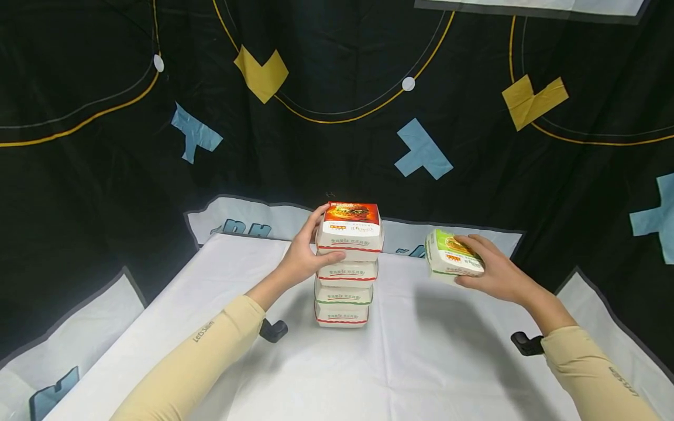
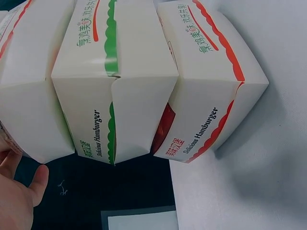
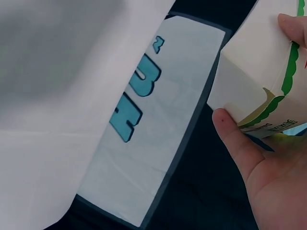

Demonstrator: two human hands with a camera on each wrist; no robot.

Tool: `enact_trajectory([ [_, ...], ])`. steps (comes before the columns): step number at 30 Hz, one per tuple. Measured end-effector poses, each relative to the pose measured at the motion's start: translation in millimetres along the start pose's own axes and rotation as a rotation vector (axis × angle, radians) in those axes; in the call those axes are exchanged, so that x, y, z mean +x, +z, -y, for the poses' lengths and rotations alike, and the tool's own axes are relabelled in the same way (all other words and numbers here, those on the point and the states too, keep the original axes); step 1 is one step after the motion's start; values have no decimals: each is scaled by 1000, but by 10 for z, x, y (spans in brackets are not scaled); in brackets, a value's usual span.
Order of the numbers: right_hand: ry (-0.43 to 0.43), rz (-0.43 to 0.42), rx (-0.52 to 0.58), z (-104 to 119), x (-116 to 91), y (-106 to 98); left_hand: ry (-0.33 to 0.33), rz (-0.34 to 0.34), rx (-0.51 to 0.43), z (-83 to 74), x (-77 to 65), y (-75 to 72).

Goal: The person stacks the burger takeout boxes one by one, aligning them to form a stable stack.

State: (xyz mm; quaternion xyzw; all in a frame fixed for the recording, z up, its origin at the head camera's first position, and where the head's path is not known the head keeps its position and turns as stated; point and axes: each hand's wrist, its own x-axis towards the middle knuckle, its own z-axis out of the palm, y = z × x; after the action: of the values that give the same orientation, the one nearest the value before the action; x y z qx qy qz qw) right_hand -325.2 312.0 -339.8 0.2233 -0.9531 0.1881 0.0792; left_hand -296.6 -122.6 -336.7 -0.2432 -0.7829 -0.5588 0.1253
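Several hamburger boxes stand in a stack near the table's far edge. On top is a red-lidded burger box; my left hand grips its left side, thumb across the front. Beneath it come a red-trimmed box, a green-trimmed box and the red-trimmed bottom box, which rests on the cloth. To the right of the stack, my right hand holds a green-lidded burger box in the air by its right side, thumb below in the head view. The left wrist view shows the lower boxes slightly offset from one another.
A white cloth covers the table. Behind it hangs a black curtain with blue and yellow tape pieces. A white banner with blue letters runs beyond the table's far edge. Shadows of both arms fall on the cloth.
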Motion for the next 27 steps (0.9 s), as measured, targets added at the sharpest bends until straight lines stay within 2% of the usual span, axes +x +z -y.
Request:
enact_trajectory([
  [20, -111, -48, 9, 376, 147, -113, -2, 7, 3, 11, -1, -10],
  [27, -129, -87, 54, 512, 205, -157, 1, 9, -3, 17, 3, -8],
])
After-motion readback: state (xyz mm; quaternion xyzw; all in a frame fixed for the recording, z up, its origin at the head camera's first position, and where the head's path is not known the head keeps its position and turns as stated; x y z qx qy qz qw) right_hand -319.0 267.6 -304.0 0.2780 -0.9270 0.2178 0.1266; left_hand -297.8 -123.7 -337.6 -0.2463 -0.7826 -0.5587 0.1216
